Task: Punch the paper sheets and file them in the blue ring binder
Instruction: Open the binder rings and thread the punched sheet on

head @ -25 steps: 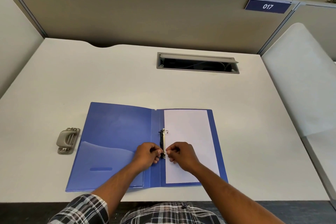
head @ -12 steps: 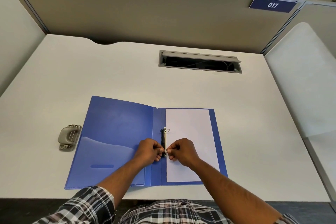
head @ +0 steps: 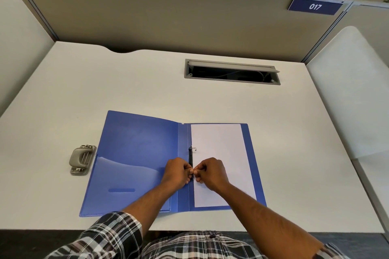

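Two hands meet over the spine of the binder (head: 134,153), which lies open and flat on the desk (head: 105,90) near its front edge. The left hand (head: 176,172) and the right hand (head: 210,171) both have their fingers curled in, thumb against fingertips, pinched at the lower end of the black ring mechanism (head: 190,158). The two sets of fingertips nearly touch each other there. Whether they grip the lower ring itself or only the metal beside it cannot be told, since the knuckles hide that spot. The upper ring (head: 193,149) shows above the hands, curving over the left edge of the paper (head: 219,153).

That paper lies on the binder's right half, white and blank, its left edge by the mechanism and its right side covering most of the cover. The right wrist rests across its lower part. The binder's left half is bare blue with a clear pocket low down; the left forearm crosses that pocket.

A grey punch (head: 82,159) sits on the desk just left of the binder, apart from it. Further back, a cable slot (head: 231,72) is set into the desk. A sign (head: 315,6) reading 017 hangs on the partition behind.
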Available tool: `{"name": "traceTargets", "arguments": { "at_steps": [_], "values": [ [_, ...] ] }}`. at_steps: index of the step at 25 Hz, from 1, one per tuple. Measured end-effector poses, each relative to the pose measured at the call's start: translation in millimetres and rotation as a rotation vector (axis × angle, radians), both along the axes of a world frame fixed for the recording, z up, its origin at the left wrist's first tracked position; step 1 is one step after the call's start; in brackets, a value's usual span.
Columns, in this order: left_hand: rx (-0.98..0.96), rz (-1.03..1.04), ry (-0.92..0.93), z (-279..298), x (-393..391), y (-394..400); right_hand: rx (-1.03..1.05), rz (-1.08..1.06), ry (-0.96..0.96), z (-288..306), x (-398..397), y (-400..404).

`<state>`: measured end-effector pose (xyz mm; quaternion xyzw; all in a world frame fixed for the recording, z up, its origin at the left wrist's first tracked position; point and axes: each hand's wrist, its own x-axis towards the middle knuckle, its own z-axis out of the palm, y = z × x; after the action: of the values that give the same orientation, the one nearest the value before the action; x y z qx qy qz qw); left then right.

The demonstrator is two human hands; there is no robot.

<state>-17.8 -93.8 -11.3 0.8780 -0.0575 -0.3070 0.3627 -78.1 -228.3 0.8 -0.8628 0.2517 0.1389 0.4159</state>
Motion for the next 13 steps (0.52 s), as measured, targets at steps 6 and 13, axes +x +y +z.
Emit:
{"name": "traceTargets", "arguments": {
  "at_steps": [6, 13],
  "values": [
    [-0.108, 0.167, -0.028, 2.2, 13.8, -15.6, -0.033, -0.057, -0.105, 1.4, 20.6, -2.9],
    [-0.268, 0.172, -0.012, 3.9, 12.3, -7.7, -0.142, -0.164, -0.259, -0.9, -6.1, -8.9]
  ]
}}
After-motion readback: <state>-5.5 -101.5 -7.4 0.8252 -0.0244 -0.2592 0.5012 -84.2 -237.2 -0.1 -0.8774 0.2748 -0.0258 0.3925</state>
